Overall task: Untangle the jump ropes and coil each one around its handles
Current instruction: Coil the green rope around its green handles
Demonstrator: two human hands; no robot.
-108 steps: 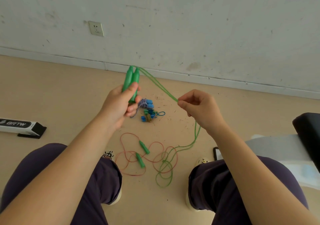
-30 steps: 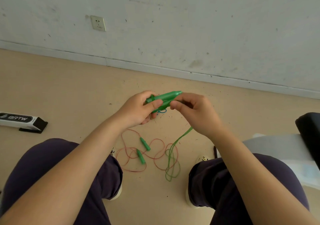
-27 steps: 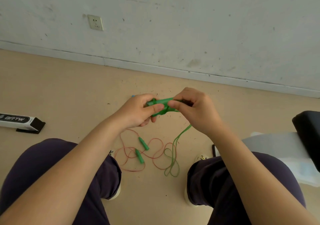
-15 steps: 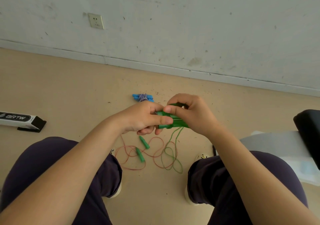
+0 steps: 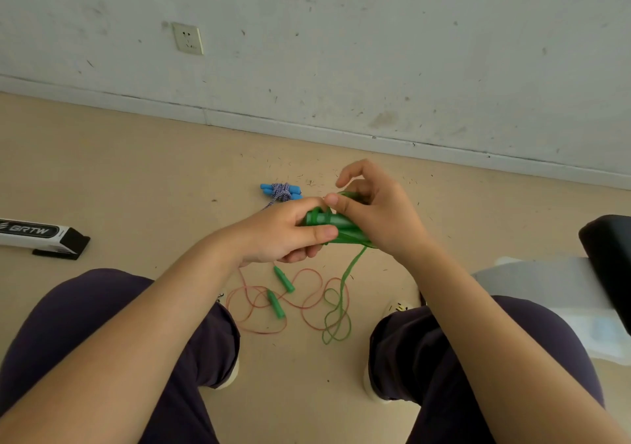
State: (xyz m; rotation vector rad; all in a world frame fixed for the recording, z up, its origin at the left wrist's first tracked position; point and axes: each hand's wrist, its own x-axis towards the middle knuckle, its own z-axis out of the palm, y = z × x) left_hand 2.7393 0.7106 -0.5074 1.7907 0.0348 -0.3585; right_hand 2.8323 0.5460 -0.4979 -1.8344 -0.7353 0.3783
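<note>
My left hand (image 5: 283, 230) grips a pair of green handles (image 5: 336, 227) held together, lying roughly level between my hands. My right hand (image 5: 379, 211) pinches the green rope against the handles, where a few turns sit wound around them. The loose green rope (image 5: 341, 300) hangs down to the floor and ends in small loops. On the floor between my knees lies a red rope (image 5: 309, 302) with two green handles (image 5: 278, 293), spread in loose loops. Farther off sits a blue-handled rope (image 5: 281, 191), coiled around its handles.
I sit with both knees apart; the floor is beige and a white wall with a socket (image 5: 187, 38) rises behind. A white and black box (image 5: 37, 235) lies at the left. A black seat (image 5: 607, 262) and white sheet (image 5: 546, 286) are at the right.
The green handles went from upright to level and both hands came together on them. Rope has been wound onto the handles, and the loose green rope on the floor has grown shorter.
</note>
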